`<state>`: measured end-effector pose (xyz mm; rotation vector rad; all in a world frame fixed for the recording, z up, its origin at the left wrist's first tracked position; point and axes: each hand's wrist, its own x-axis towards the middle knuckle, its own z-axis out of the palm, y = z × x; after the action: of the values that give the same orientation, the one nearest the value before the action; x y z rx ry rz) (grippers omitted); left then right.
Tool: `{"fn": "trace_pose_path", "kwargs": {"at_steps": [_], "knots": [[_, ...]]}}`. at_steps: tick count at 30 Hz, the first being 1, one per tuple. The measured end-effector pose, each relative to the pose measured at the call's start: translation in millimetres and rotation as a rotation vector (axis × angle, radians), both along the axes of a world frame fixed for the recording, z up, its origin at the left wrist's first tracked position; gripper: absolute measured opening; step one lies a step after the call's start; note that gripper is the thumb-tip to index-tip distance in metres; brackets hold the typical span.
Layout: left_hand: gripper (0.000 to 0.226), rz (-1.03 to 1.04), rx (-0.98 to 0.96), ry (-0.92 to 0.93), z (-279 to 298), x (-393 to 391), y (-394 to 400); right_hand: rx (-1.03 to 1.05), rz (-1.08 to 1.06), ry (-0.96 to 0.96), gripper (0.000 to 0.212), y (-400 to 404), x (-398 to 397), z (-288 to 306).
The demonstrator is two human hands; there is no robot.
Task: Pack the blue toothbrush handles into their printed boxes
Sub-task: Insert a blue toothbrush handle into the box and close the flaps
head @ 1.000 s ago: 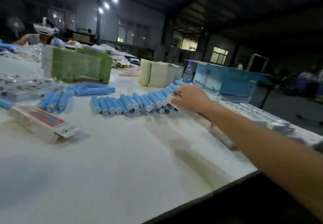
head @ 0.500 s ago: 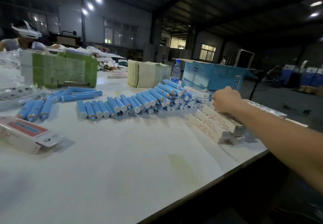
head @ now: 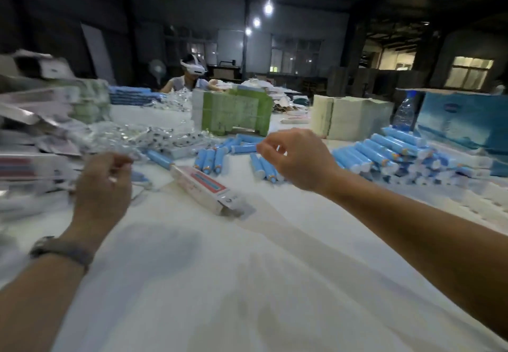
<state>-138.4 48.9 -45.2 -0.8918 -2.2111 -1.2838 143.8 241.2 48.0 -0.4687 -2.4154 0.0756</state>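
Observation:
A printed toothbrush box (head: 203, 186) lies slantwise on the white table (head: 247, 283) between my hands, its near flap open. A blue handle (head: 159, 158) lies in line with its far end; whether it is inside is unclear. My left hand (head: 101, 189) hovers left of the box with curled fingers and nothing visible in them. My right hand (head: 298, 159) hovers right of the box, fingers loosely curled and empty, above a few loose blue handles (head: 211, 159). A heaped row of blue handles (head: 384, 153) lies further right.
Blurred stacks of printed boxes (head: 27, 164) and clear plastic wrappers (head: 132, 134) crowd the left. Behind stand a green block (head: 233, 112), a cream paper stack (head: 351, 118), a water bottle (head: 404, 112) and a blue carton (head: 461, 120). Another person (head: 192, 77) sits far back.
The view swung left. My right hand left the box stack at the right and came back over the loose handles. My left hand has come into view.

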Motion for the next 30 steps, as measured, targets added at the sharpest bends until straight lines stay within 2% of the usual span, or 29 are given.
{"fn": "trace_pose_path", "kwargs": {"at_steps": [2,4,6,11,14,17,19,21,23,25,27,28,30], "knots": [[0.021,0.122,0.035,0.014,7,11,-12,-0.063,0.161,0.04,0.032,-38,-40,-7],[0.027,0.339,-0.18,0.025,19,20,-20,-0.113,0.291,0.034,0.034,-73,-73,-14],[0.035,0.463,-0.408,0.02,28,15,-34,-0.126,0.398,0.001,0.033,-104,-97,-21],[0.06,0.607,-0.685,-0.106,36,-10,-66,-0.105,0.567,-0.054,0.025,-144,-121,-30],[0.061,0.641,-0.778,-0.224,39,-30,-90,-0.113,0.576,-0.043,0.021,-144,-126,-35],[0.053,0.559,-0.879,-0.358,35,-37,-105,-0.142,0.565,-0.041,0.018,-136,-130,-40],[0.044,0.51,-0.92,-0.341,32,-34,-104,-0.168,0.558,-0.036,0.015,-130,-134,-44],[0.038,0.469,-0.806,-0.241,38,-25,-91,-0.195,0.547,-0.025,0.013,-126,-138,-49],[0.028,0.353,-0.436,-0.234,52,-10,-73,-0.185,0.547,-0.042,0.033,-122,-142,-51],[0.019,0.077,0.032,-0.42,68,7,-54,-0.209,0.585,-0.086,0.064,-115,-146,-52],[0.027,-0.196,0.362,-0.542,77,29,-37,-0.381,0.645,-0.088,0.081,-110,-148,-48],[0.038,-0.281,0.451,-0.509,77,40,-31,-0.529,0.672,-0.04,0.082,-108,-149,-46],[0.06,-0.382,0.522,-0.38,69,54,-23,-0.864,0.685,0.145,0.069,-103,-151,-41]]}}
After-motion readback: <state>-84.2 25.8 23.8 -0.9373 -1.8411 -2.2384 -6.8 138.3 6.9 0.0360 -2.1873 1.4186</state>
